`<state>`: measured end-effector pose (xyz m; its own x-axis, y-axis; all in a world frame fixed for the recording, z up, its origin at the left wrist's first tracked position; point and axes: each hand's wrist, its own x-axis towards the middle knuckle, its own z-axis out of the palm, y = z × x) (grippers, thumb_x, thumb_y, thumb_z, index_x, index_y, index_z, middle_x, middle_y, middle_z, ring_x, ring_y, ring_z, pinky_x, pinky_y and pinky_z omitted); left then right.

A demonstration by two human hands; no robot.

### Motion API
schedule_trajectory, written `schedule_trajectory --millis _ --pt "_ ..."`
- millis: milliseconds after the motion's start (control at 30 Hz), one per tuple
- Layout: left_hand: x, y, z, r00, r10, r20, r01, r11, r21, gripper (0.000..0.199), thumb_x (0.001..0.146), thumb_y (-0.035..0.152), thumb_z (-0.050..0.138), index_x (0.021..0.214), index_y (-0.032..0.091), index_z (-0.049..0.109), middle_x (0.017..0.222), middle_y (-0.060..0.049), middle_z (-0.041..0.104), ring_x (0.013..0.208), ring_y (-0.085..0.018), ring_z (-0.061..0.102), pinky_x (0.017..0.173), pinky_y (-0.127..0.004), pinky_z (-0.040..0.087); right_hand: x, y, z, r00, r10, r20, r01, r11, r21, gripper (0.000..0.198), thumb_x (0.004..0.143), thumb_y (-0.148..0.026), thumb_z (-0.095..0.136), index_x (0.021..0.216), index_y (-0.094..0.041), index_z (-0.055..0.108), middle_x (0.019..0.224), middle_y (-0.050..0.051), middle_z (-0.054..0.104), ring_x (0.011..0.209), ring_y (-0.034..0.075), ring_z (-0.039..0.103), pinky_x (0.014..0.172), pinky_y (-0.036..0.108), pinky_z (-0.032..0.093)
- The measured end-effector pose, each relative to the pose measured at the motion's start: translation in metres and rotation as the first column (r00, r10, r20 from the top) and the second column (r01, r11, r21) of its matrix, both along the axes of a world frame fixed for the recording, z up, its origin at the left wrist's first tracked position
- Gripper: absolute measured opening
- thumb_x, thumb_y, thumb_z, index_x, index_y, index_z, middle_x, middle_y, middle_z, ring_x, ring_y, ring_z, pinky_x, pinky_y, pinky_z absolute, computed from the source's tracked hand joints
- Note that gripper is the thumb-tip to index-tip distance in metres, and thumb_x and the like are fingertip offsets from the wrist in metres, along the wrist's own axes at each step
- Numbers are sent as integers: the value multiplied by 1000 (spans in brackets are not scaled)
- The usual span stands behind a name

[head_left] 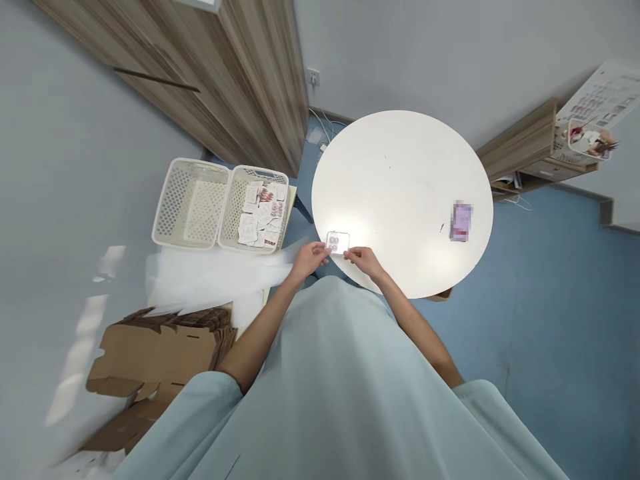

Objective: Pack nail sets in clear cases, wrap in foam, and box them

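Between both hands is a small flat rectangular packet, see-through at its rim, with pinkish printed or enclosed shapes at its left side; what it contains is too small to make out. My left hand pinches its left edge between thumb and fingers. At its lower right corner, my right hand grips it with fingertips closed. The packet is just above the near left edge of the round white table.
Left of the table, one white basket holds several white cards or packets; a second basket adjoins it. Clear plastic sheeting and flattened cardboard boxes lie nearer me. A blurred purple item rests at the table's right.
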<state>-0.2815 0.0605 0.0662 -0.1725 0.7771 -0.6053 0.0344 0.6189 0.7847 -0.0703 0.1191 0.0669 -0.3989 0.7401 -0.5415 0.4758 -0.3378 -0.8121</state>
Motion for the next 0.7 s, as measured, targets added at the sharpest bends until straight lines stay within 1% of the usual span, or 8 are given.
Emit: schedule_trajectory --millis 100,167,267,367,500,600,700 --pt "-1 11 -19 994 -62 -88 60 998 -32 42 84 45 80 113 15 72 94 -9 80 73 -20 75 67 -29 58 -5 8 -20 996 44 82 -43 999 -7 34 84 -51 63 72 -20 71 67 0 63 65 16 54 63 29 43" --pt "0 16 -29 983 -100 -154 93 994 -54 37 86 41 78 112 16 74 99 -9 81 73 -20 75 70 -30 58 -7 11 -31 986 68 151 -66 998 -21 30 85 -45 59 70 -20 69 63 -2 58 61 14 48 61 28 39" --pt "3 21 -39 962 -139 -236 119 988 -97 31 87 35 77 111 16 76 107 -9 81 72 -20 75 75 -32 59 -9 11 -41 972 83 218 -78 996 -35 30 85 -42 57 68 -20 68 57 -4 50 56 13 42 58 28 34" --pt "6 22 -45 949 -150 -279 117 985 -131 26 90 28 74 111 15 77 105 -9 82 73 -21 76 77 -32 59 -11 9 -46 960 83 266 -76 996 -39 33 88 -41 57 64 -20 66 55 -4 48 54 13 40 57 28 31" --pt "8 22 -50 932 -170 -321 139 983 -118 26 93 29 70 113 15 77 103 -9 82 76 -21 76 80 -32 59 -12 6 -48 939 78 335 -70 997 -36 35 90 -40 58 62 -20 64 55 -2 52 53 13 43 56 29 30" --pt "7 22 -50 906 -212 -366 183 977 -112 29 94 35 69 115 16 78 103 -9 82 89 -25 76 87 -34 58 -13 5 -47 919 80 386 -74 997 -29 39 93 -41 59 60 -21 63 57 0 57 56 14 48 58 28 32" --pt "3 16 -46 889 -229 -396 200 973 -112 30 94 37 69 115 18 78 109 -9 82 100 -28 75 91 -36 57 -14 6 -40 886 98 453 -106 994 -7 41 96 -44 61 61 -21 64 65 3 66 62 16 56 60 27 35"
